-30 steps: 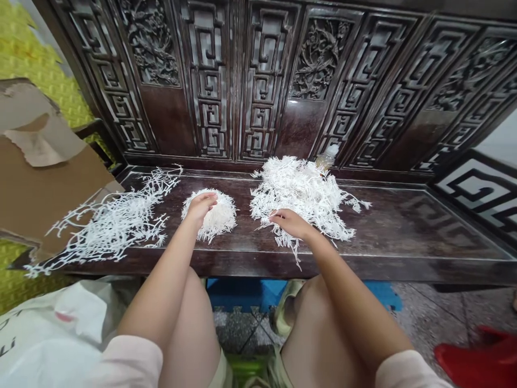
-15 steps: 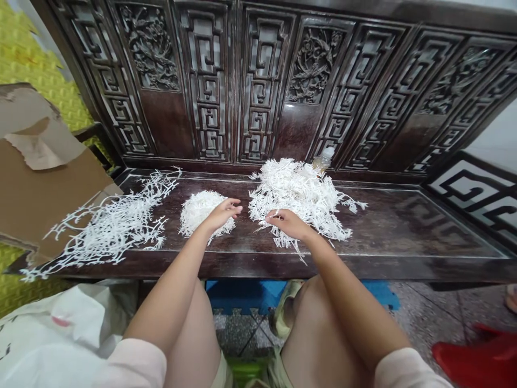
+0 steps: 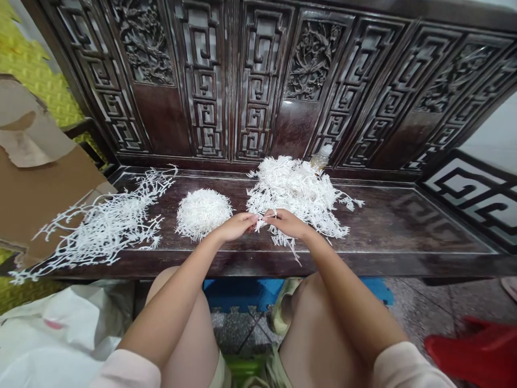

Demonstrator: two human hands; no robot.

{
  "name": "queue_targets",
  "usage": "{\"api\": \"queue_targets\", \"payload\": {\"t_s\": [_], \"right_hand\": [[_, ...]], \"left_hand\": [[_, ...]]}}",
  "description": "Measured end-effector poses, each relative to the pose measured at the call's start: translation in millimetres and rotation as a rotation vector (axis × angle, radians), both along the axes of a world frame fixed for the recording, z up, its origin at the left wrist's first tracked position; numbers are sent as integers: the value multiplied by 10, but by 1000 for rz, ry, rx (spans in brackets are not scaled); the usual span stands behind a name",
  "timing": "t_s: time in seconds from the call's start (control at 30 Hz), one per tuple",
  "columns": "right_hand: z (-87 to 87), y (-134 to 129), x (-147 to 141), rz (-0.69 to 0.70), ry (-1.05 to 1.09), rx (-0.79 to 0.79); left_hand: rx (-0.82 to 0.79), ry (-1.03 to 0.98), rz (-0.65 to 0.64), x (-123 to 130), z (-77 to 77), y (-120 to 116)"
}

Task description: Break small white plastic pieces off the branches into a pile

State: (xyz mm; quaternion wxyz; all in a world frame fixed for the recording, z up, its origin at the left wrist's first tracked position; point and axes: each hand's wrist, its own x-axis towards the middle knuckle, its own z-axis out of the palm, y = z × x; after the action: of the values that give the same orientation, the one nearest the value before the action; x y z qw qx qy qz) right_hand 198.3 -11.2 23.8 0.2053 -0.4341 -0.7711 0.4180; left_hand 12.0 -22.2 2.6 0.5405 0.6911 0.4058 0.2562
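Observation:
My left hand and my right hand meet over the bench's front half, fingertips pinched on a small white branched piece between them. Just behind and right of my right hand lies a large heap of white branched pieces. A rounder pile of small white bits sits left of my left hand, not touched by it. Farther left, long white bare-looking stems lie tangled, partly over the cardboard.
The dark wooden bench has a carved backrest. A small clear bottle stands behind the large heap. Cardboard covers the left end. A white bag is below left, a red object on the floor at right.
My left hand has moved right, from beside the round pile to my right hand, and its fingers have closed on the small piece. The view has shifted slightly.

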Motion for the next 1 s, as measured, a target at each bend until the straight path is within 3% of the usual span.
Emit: {"api": "queue_targets", "payload": {"t_s": [0.27,0.47,0.57,1.0], "right_hand": [[-47,15,9,44,-19,-1],[-48,-1,-3,58,-61,20],[-43,-6,-18,56,-75,17],[-142,154,-2,-6,-48,90]], "left_hand": [[39,44,-37,17,69,-82],[315,277,113,86,57,-126],[387,338,126,103,50,-111],[498,325,169,280,21,-102]]}}
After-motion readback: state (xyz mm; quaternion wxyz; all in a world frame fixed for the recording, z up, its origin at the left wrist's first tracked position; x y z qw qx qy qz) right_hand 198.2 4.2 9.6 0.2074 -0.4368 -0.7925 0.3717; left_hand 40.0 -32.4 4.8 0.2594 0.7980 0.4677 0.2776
